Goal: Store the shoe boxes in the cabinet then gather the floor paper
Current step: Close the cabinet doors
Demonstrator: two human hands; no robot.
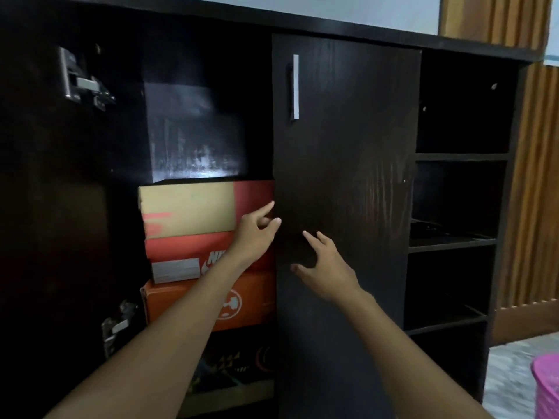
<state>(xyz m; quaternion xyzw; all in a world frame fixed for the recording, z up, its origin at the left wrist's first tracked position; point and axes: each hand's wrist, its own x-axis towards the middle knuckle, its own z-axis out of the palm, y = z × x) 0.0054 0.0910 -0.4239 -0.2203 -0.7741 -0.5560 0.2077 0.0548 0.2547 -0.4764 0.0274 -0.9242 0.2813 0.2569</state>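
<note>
A dark wooden cabinet [348, 140] fills the view, its left compartment standing open. Inside it shoe boxes are stacked: a tan and red box [187, 207] on top, a red box [181, 252] under it, an orange box [254, 300] below, and a dark patterned box [230, 370] at the bottom. My left hand [257, 231] reaches to the right end of the top boxes, fingers loosely spread at the edge of the closed right door. My right hand [323, 267] hovers open in front of that door, holding nothing. No floor paper is in view.
The open left door [45, 207] with metal hinges [84, 77] stands at the left. A silver handle [295, 86] is on the closed door. Open dark shelves [453, 240] are at the right, and a pink mesh basket [544, 385] sits on the floor at bottom right.
</note>
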